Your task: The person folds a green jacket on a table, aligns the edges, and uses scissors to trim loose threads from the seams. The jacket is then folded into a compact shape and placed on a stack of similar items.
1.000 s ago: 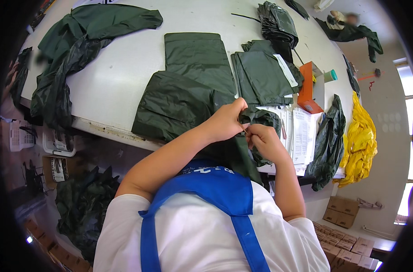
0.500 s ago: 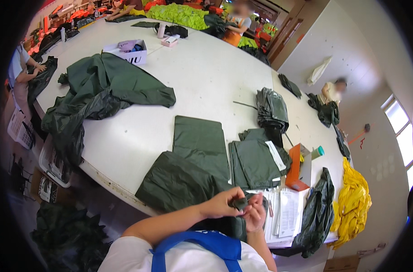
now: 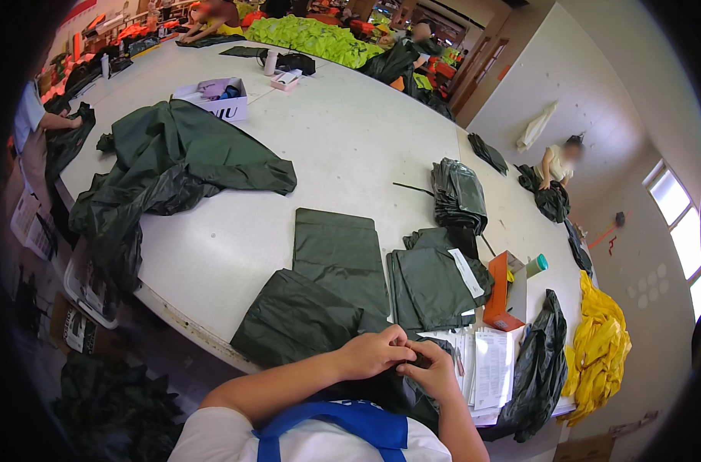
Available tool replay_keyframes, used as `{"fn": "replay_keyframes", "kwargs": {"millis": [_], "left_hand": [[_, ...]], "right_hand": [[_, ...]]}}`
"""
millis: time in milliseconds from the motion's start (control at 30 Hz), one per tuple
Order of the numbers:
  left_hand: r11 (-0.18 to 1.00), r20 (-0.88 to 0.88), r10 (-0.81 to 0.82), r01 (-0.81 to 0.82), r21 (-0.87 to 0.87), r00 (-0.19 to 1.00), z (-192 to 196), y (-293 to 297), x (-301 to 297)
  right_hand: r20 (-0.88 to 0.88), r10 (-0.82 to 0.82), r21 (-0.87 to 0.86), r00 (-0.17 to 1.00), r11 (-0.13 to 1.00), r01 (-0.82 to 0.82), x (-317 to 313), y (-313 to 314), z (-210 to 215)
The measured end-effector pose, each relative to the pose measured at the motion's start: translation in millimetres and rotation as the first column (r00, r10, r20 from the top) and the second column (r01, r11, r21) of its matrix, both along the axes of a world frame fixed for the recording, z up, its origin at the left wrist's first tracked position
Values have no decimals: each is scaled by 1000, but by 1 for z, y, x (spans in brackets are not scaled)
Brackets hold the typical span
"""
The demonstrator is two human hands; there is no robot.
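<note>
At the table's near edge my left hand [image 3: 375, 353] and my right hand [image 3: 435, 368] meet, fingertips pinched together on dark green fabric [image 3: 393, 385]. My fingers hide most of the gripped part, and the rest of it hangs below them. Left of my hands a bunched dark green garment [image 3: 297, 314] lies across the table edge; whether it joins the held fabric I cannot tell. Behind it lies a flat folded green piece [image 3: 337, 246]. To the right rests a folded green stack [image 3: 431, 286] with a white paper strip on top.
White paper sheets [image 3: 491, 369] and an orange box [image 3: 504, 296] stand right of my hands, near a yellow garment heap [image 3: 599, 346]. Farther off are plastic-wrapped packs [image 3: 458, 196], a spread green garment [image 3: 181, 146] and a white box [image 3: 231, 108]. Other people work around the white table [image 3: 350, 138].
My right hand has turned over from palm showing to back showing, and its fingers have closed in beside the left. The fabric is now mostly covered by my fingers.
</note>
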State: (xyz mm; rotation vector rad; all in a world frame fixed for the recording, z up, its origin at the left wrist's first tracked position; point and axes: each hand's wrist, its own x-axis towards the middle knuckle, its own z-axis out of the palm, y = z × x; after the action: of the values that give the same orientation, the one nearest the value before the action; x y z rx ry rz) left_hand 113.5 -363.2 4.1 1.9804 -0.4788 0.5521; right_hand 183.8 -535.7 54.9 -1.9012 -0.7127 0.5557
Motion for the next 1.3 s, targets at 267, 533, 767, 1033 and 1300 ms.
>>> {"fn": "replay_keyframes", "kwargs": {"millis": [267, 533, 767, 1033, 1300], "left_hand": [[957, 232, -77, 7, 289, 970, 40, 31, 2], [471, -182, -511, 97, -877, 840, 19, 22, -4], [658, -419, -607, 132, -741, 675, 33, 17, -5], [883, -585, -468, 382, -273, 663, 21, 22, 13], [779, -402, -570, 317, -541, 716, 9, 22, 20]], "right_hand": [[-417, -154, 237, 896, 933, 270, 20, -9, -5], [-264, -193, 384, 945, 878, 286, 6, 0, -23], [-62, -104, 331, 993, 936, 119, -11, 5, -4], [530, 358, -241, 769, 933, -268, -9, 12, 27], [737, 263, -252, 623, 962, -107, 0, 9, 39]]}}
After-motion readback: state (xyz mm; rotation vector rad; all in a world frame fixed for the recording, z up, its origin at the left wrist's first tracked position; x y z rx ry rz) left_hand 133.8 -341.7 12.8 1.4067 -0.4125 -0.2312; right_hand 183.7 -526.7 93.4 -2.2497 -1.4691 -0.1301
